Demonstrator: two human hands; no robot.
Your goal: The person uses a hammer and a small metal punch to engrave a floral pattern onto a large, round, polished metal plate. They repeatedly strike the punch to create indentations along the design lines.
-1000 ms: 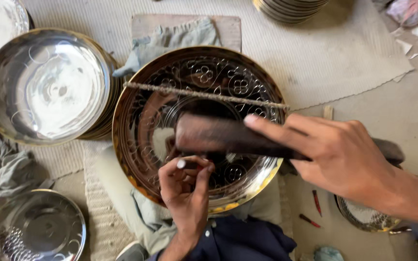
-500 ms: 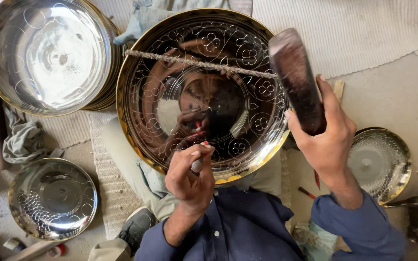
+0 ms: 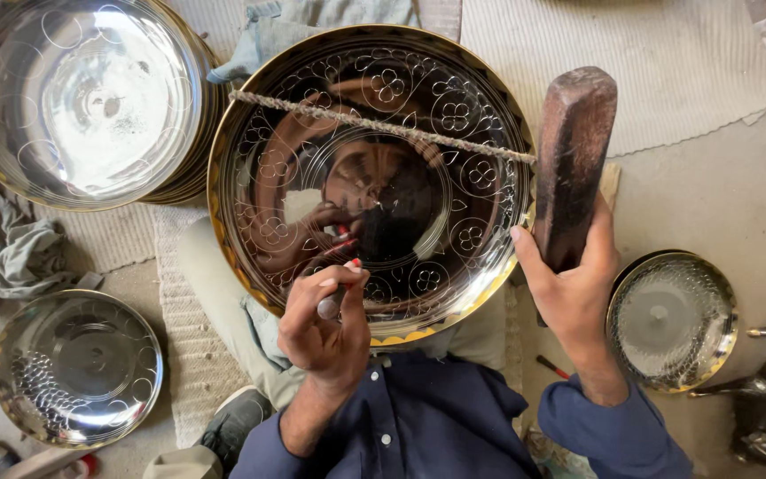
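Observation:
A large shiny metal plate (image 3: 454, 115) with engraved flowers and a brass-coloured rim rests on my lap. A twisted cord (image 3: 383, 126) stretches across its upper part. My left hand (image 3: 325, 324) is closed on a small metal punch (image 3: 332, 303), whose tip points at the plate's lower inner ring. My right hand (image 3: 569, 284) grips a dark wooden mallet (image 3: 574, 164), held upright just off the plate's right rim, apart from the punch.
A stack of similar plates (image 3: 82, 98) sits at the upper left. A smaller plate (image 3: 77, 368) lies at the lower left and a dotted one (image 3: 671, 319) at the right. A grey rag (image 3: 28, 257) and woven mats (image 3: 667, 71) cover the floor.
The mallet was lying low across the plate over the punch. It has swung up and to the right and now stands upright beside the rim. My left hand stays on the punch.

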